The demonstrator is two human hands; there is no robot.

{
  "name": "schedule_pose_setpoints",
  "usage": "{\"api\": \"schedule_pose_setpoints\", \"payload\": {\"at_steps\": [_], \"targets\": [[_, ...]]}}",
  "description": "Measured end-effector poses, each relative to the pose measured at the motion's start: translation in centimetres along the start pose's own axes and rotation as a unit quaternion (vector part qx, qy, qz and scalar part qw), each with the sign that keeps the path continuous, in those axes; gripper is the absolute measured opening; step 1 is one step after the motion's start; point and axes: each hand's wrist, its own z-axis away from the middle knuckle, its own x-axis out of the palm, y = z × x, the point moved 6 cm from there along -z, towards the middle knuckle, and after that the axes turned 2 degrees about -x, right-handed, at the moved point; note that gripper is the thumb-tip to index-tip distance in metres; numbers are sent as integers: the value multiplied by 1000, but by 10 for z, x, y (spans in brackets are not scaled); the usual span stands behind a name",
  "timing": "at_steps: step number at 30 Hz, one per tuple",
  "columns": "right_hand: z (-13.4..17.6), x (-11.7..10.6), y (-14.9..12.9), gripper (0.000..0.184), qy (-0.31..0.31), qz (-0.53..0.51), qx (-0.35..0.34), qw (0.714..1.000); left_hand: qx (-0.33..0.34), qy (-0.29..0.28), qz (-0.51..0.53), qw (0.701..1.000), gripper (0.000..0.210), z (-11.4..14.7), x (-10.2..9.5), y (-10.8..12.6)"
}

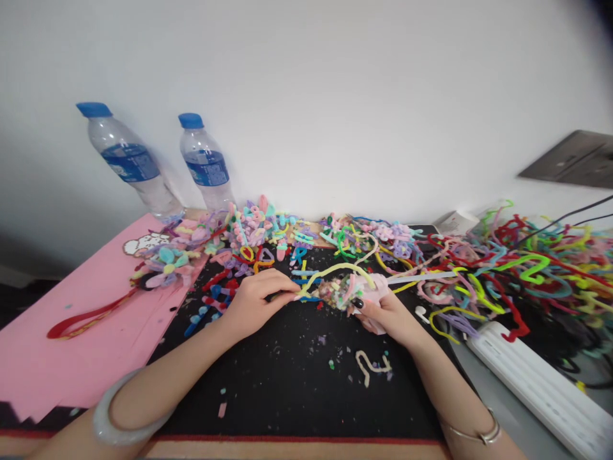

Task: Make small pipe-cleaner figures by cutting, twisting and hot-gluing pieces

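My left hand pinches the end of a pale yellow pipe cleaner between thumb and fingertips. That pipe cleaner arches over to a pale pink-white wrapped bundle, which my right hand grips from the right. Small multicoloured fuzzy bits show at the bundle's left end. A whitish strip sticks out to the right beyond the bundle; whether it is joined to it I cannot tell. Blue pipe cleaner pieces lie just behind my left fingertips. Below my hands, a bent cream pipe cleaner rests on the black mat.
Two water bottles stand against the wall at the left. Pink sheets carry a red strap. Finished pipe-cleaner shapes line the back. At right are tangled pipe cleaners, a white power strip and cables.
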Motion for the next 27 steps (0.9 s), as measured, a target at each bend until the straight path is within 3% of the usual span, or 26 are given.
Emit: {"api": "schedule_pose_setpoints", "payload": {"at_steps": [7,13,17,21,24,27], "targets": [[1,-2,3,41,-4,-14,15,1000,-2,13,-3,1000,8,0,-1,-2],[1,-22,-3,33,123,22,-56,991,-18,21,1,1000,7,-1,-3,-3],[2,-26,-26,24,176,223,-148,947,-26,21,7,999,6,0,-2,-3],[-1,-19,-36,45,167,367,-180,897,-25,16,16,999,7,1,0,-4],[1,-14,-40,54,173,427,-210,862,-17,3,20,1000,8,1,2,-1],[7,-6,-47,57,178,397,-252,864,11,-36,17,999,12,1,8,6]]}}
